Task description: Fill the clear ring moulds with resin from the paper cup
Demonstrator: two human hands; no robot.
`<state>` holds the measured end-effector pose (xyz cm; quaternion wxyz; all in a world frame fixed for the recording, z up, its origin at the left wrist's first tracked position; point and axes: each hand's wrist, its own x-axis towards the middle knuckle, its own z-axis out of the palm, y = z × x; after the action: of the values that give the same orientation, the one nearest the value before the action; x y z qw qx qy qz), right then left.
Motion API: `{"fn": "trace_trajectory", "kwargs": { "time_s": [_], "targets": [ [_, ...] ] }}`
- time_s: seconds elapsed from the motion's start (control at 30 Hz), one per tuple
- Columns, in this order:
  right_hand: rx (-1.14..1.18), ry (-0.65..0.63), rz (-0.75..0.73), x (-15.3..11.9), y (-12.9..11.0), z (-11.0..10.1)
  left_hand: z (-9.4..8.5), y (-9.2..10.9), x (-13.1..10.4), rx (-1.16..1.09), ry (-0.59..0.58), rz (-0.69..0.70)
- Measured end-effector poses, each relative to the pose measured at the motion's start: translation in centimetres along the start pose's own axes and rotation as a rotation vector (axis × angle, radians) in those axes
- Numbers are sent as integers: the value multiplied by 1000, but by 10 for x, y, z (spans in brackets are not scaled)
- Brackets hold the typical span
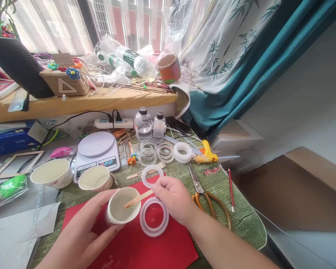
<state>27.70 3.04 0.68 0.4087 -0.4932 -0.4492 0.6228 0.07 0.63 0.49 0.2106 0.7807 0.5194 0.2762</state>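
Note:
My left hand (93, 224) is wrapped round a white paper cup (110, 215), its mouth tilted toward me. Between the fingers of my right hand (173, 196) is a flat wooden stick (140, 198), its darker lower end inside the cup. What the cup contains is hard to make out. Just right of the cup, a translucent ring mold (154, 233) lies on red paper (128, 254). A second ring mold (144, 180) lies behind it, partly covered by my right hand.
At the back stand a kitchen scale (96, 144), clear bottles (158, 129) and two paper cups, one a wide bowl (52, 173). Scissors (197, 183), a yellow glue gun (208, 152), white rings (183, 152) and a red pencil (230, 190) lie right, near the table edge.

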Motion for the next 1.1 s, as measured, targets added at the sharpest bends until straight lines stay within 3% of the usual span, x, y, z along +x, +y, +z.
{"fn": "trace_trajectory", "kwargs": {
  "time_s": [0.1, 0.2, 0.3, 0.5, 0.67, 0.93, 1.1],
  "targets": [
    [57, 54, 17, 1, -3, -6, -2, -1, 1, -3, 15, -21],
    [138, 2, 4, 1, -6, -5, 0, 2, 0, -13, 17, -15],
    [73, -45, -13, -1, -6, 2, 3, 1, -1, -17, 19, 23],
    [15, 19, -6, 0, -3, -4, 1, -25, -2, 46, 31, 119],
    [112, 47, -49, 0, -13, -17, -7, -40, -5, 132, 35, 3],
    [-118, 13, 48, -24, -30, -23, -5, -17, -2, 86, 51, 17],
    [-294, 21, 91, -38, -15, -24, -2, -12, 2, 35, 45, 55]
  ]
}}
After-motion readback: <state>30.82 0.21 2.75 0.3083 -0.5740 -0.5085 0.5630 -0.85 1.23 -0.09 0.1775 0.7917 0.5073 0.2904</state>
